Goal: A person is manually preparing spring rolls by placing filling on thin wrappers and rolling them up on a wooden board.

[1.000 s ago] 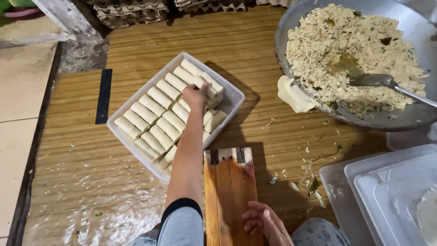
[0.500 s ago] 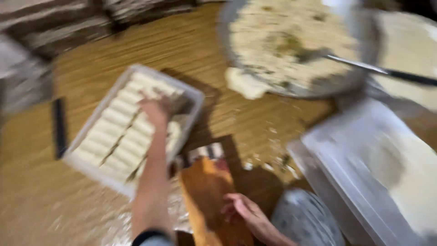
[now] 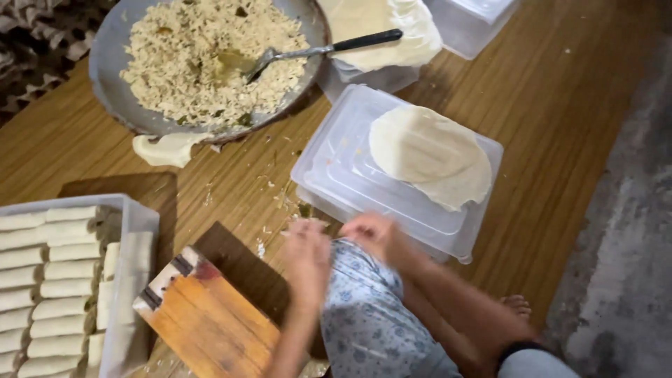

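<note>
Left hand (image 3: 306, 253) is off the tray of rolls (image 3: 136, 224), where it rested a second ago; it now hovers over my patterned knee (image 3: 364, 308), beside the right hand (image 3: 372, 234), which has left the wooden board (image 3: 210, 322). Both hands are blurred; fingers look loosely curled and hold nothing that I can make out. Right hand is just beside the near edge of the clear lidded container (image 3: 343, 175), which carries a round wrapper sheet (image 3: 428, 154). View has swung right: pan of filling (image 3: 112, 63) with spoon (image 3: 315, 50) now upper left.

Translucent glossy plastic lid (image 3: 364, 189), wooden board (image 3: 210, 322)
</note>
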